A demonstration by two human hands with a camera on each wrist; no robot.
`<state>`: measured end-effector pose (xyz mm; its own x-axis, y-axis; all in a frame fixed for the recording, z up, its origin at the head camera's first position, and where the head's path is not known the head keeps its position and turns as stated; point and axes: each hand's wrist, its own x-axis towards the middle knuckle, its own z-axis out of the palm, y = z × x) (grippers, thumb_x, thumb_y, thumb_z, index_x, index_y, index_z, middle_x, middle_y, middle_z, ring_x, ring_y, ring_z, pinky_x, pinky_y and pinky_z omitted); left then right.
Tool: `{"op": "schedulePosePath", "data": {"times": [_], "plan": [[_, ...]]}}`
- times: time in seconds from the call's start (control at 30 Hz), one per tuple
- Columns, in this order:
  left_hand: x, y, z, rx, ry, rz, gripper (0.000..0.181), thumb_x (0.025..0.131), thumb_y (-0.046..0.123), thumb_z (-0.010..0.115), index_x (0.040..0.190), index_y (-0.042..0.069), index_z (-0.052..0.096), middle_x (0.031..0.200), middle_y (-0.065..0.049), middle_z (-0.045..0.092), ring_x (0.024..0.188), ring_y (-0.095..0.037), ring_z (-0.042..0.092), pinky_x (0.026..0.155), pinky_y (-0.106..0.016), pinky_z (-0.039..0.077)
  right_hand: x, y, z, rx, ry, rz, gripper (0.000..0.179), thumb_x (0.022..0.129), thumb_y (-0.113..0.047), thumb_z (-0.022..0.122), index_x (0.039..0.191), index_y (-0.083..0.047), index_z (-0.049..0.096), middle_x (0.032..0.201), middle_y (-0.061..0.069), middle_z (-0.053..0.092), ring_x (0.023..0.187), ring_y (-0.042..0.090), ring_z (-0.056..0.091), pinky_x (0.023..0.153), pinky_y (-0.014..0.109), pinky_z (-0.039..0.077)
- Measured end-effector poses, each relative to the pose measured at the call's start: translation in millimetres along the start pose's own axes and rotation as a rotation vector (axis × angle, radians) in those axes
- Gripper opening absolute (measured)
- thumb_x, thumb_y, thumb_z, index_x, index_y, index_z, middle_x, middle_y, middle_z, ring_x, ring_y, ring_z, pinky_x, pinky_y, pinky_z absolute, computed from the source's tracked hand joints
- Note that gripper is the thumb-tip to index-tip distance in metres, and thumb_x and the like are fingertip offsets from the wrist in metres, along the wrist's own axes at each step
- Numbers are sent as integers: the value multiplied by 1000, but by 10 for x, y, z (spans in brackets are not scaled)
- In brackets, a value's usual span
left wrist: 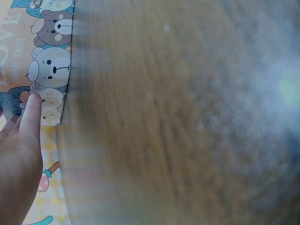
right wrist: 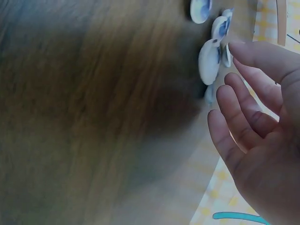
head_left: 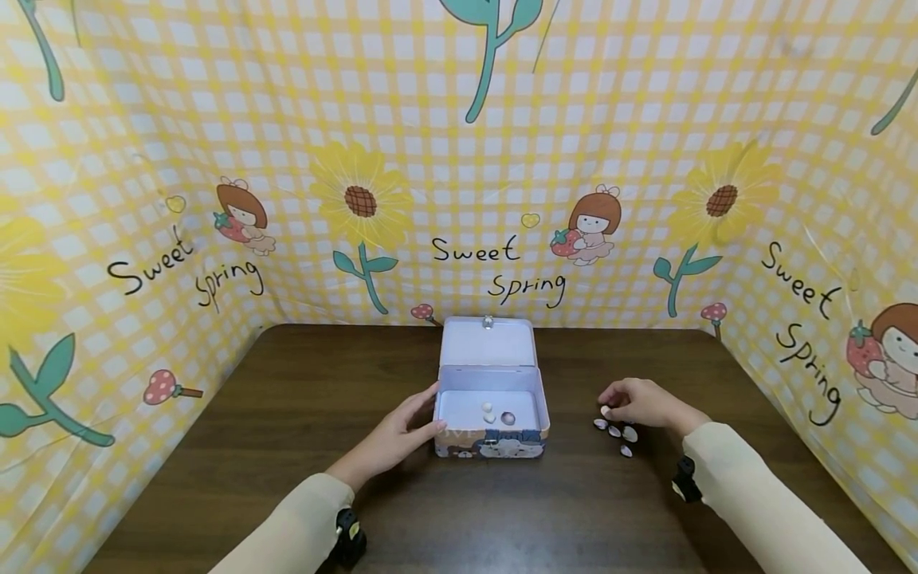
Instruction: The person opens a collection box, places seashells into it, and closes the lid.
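Note:
A small hinged tin box [head_left: 491, 442] with a bear print stands on the table, its lid [head_left: 488, 343] raised. Inside lie a dark-edged seashell [head_left: 508, 418] and two pale seashells [head_left: 488, 418]. My left hand [head_left: 390, 434] rests against the box's left side, fingers fairly straight and thumb at the front corner; the left wrist view shows the thumb [left wrist: 32, 115] on the printed side. To the right of the box, my right hand [head_left: 649, 402] pinches a whitish seashell [head_left: 606, 411] between thumb and fingertips. Several other seashells [head_left: 629, 434] lie just below that hand.
A dark brown wooden table [head_left: 323, 375] carries everything. Yellow checked cloth [head_left: 459, 183] with flowers and lettering hangs behind it and along both sides. Black wrist cameras [head_left: 686, 479] sit on both sleeves.

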<state>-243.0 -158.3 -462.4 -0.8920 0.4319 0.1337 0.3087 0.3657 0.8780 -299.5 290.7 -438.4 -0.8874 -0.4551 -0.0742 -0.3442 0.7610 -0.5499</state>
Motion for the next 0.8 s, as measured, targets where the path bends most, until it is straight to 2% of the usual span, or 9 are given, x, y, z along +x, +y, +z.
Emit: {"op": "schedulePosePath", "data": {"times": [0.23, 0.5, 0.8], "plan": [[2, -13, -2, -5, 1, -5, 70, 101, 28, 63, 160, 12, 27, 158, -19, 30, 140, -37, 39, 106, -55, 40, -14, 21, 15, 6, -4, -20, 21, 90, -13, 74, 108, -3, 72, 99, 3, 69, 92, 22, 63, 78, 40, 51], [2, -1, -6, -9, -1, -6, 70, 101, 27, 64, 159, 13, 28, 159, -18, 31, 140, -36, 39, 107, -55, 39, -5, 34, 25, 49, -18, 2, 22, 90, -12, 74, 109, -2, 71, 97, 2, 69, 89, 18, 62, 76, 38, 51], [-1, -6, -9, -17, -1, 6, 69, 101, 26, 64, 159, 13, 29, 157, -19, 32, 139, -36, 39, 106, -55, 39, 8, 86, 59, 85, 11, 25, 20, 91, -14, 74, 107, -1, 71, 98, 4, 70, 90, 19, 63, 78, 38, 51]]}}
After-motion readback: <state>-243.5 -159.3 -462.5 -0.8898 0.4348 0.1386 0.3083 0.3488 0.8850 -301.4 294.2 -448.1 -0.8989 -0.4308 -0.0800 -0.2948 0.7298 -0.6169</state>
